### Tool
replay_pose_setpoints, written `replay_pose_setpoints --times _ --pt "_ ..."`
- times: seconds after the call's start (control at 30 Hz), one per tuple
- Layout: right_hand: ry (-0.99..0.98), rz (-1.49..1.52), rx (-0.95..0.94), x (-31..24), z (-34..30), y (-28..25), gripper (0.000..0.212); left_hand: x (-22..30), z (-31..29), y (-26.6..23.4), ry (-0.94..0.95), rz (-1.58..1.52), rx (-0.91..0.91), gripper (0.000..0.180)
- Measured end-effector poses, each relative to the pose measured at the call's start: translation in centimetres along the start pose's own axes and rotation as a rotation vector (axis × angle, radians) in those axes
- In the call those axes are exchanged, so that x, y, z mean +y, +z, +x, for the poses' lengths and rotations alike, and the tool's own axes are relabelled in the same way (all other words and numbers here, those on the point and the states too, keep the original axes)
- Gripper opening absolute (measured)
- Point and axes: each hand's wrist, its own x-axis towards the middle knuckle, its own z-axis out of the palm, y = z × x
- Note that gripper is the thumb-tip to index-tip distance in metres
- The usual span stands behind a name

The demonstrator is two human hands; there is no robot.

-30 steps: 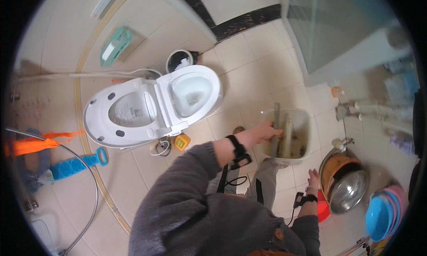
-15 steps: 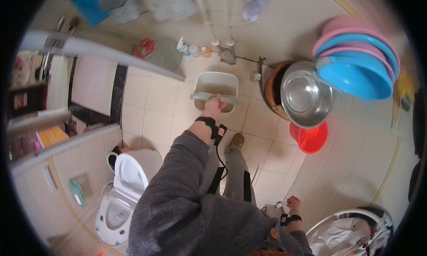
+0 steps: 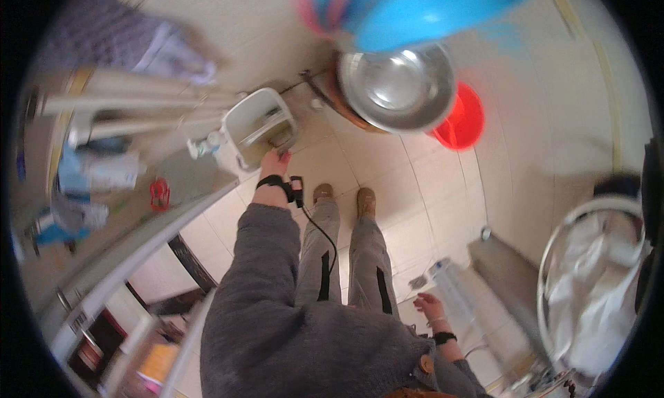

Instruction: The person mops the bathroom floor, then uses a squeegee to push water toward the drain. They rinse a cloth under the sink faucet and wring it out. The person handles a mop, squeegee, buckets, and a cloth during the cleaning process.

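Note:
A pale rectangular bucket [image 3: 250, 115] hangs or stands low above the tiled floor, tilted in view. At its near edge, my left hand [image 3: 275, 164] is closed round the bucket's grey handle; the fingertips are partly hidden. Blur keeps me from telling whether the bucket touches the floor. Down at my right side, my right hand [image 3: 429, 306] holds nothing, its fingers loosely apart. Each wrist wears a black strap, and a cable runs from the left one.
Ahead are a steel basin [image 3: 398, 86], a red bucket [image 3: 462, 118] and blue basins [image 3: 443, 14]. A round white-rimmed container with white cloth [image 3: 595, 280] is at right. Pipes [image 3: 152, 127] and a red object [image 3: 160, 194] lie left; a partition [image 3: 138, 266] runs nearby.
My view has turned right, and the toilet has left it. Both feet now show. The bucket, still in my left hand, is tilted; my right hand's fingers have loosened apart.

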Motion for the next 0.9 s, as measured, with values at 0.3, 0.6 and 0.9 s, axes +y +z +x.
replay_pose_setpoints --times 0.3,0.6,0.9 --pt "0.104 0.330 0.127 14.5 -2.3 2.6 0.034 3.0 -4.9 9.6 -0.070 0.036 -0.436 0.047" --pt "0.443 0.778 0.770 37.7 -5.9 -9.8 0.058 13.9 -16.3 8.6 0.036 -0.092 -0.682 0.114" --pt "-0.243 1.078 1.607 43.1 -10.8 -37.9 0.095 22.2 -33.2 16.7 0.160 0.005 -0.857 0.053"
